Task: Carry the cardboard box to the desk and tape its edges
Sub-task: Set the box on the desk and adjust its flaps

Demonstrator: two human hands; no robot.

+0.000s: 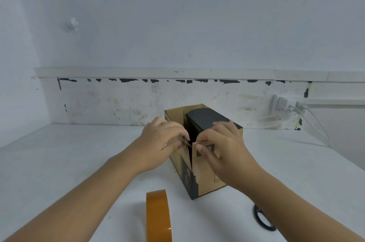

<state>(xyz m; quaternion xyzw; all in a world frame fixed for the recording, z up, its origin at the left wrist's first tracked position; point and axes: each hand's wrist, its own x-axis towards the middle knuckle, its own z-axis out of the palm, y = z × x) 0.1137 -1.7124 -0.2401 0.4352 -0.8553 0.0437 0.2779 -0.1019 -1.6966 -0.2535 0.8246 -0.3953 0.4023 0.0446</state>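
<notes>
Desk: the white top (59, 162) runs the whole width of my view, meeting a scuffed white wall with bits of black tape residue along a ledge.

My left hand: my left hand (162, 139) reaches in from the lower left and rests over the left top edge of the box, fingers curled, thumb and fingertips pinching the left flap at the near upper corner.

Tape: a roll of brown tape (159, 216) stands on its edge on the desk near me, just left of the box's near corner and not touching it; its lower part is cut off by the frame.

Box: the cardboard box (205, 178) stands upright on the desk, in the middle, a corner turned toward me. It is brown with dark printed patches on the near faces. The top is partly open, with a narrow dark gap between the two flaps I hold, and a black panel shows on the far right part of the top.

My right hand: my right hand (221, 143) comes in from the lower right, fingers bent over the right top edge, thumb and forefinger gripping the right flap across the gap from my left.

Black ring: a black loop (260, 220) lies on the desk under my right forearm, partly hidden; I cannot tell what it is.

Far right: white plugs in a wall socket (284, 103), with white cables trailing down to the desk.
</notes>
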